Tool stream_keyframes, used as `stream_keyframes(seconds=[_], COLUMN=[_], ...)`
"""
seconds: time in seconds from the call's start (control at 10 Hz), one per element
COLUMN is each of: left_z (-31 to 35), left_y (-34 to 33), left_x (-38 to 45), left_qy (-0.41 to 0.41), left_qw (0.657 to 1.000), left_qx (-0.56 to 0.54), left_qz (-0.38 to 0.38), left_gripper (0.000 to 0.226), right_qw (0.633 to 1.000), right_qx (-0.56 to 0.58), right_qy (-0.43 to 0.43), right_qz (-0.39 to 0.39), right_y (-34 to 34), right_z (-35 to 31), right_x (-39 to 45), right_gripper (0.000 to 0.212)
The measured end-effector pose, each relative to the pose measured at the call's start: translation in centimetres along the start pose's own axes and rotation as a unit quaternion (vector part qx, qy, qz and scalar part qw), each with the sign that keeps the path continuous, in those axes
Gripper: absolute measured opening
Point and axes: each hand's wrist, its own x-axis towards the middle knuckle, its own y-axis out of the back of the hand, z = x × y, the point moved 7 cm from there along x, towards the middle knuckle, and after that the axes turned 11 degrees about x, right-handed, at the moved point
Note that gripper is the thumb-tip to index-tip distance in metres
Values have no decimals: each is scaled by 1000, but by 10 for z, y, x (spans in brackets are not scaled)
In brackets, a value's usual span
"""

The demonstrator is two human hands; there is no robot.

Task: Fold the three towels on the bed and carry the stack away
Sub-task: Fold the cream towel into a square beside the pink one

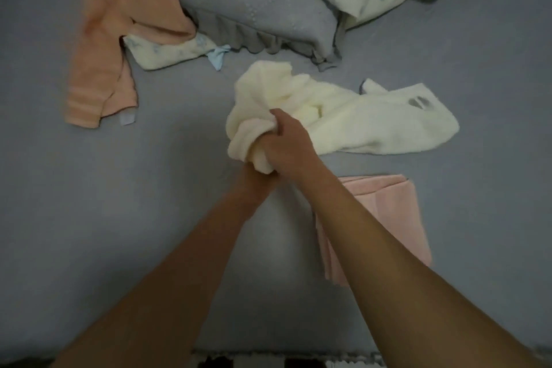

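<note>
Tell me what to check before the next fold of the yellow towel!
1. Right hand grips the cream towel: ok.
2. Left hand has a grip too: cannot tell, it is mostly hidden.
3. Cream towel spread flat: not ok, it is bunched.
4. Pink towel already folded: ok.
5. Orange towel folded: not ok, it lies loose against the pillow.

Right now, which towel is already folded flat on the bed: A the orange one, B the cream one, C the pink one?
C: the pink towel lies folded under the right forearm, the cream towel is bunched in both hands, and the orange towel is sprawled.
</note>
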Motion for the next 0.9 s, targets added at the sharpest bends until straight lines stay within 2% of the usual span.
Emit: stream_keyframes(seconds=[0.1,0.2,0.3,0.4,0.5,0.6,0.7,0.8,0.9], left_z=[-5,-10,-43,-80,-103,-118,-124,-135,-151], left_y=[45,87,142,197,251,260,254,276,279], left_x=[-24,-31,-33,-36,-38,-38,-37,-35,-29], left_qy=[-11,-65,-33,40,83,131,173,186,228], left_qw=[996,988,938,898,854,858,881,895,918], left_qx=[-79,-129,-332,-423,-476,-469,-422,-323,-206], left_qz=[25,63,97,118,195,165,127,245,252], left_gripper=[66,74,39,24,30,48,55,58,47], right_qw=[993,981,985,996,925,849,816,828,922], right_qx=[105,157,116,-82,-374,-502,-527,-482,-344], right_qy=[-32,-32,-33,3,18,-46,-41,-43,-76], right_qz=[-44,-105,-121,-35,-61,-161,-234,-284,-164], right_y=[-54,-98,-117,-97,-95,-132,-185,-215,-206], right_z=[-13,-29,-23,1,37,84,103,108,87], right_x=[-27,-44,-47,-28,-11,-24,-68,-108,-93], right_gripper=[29,21,39,45,61,58,37,31,30])
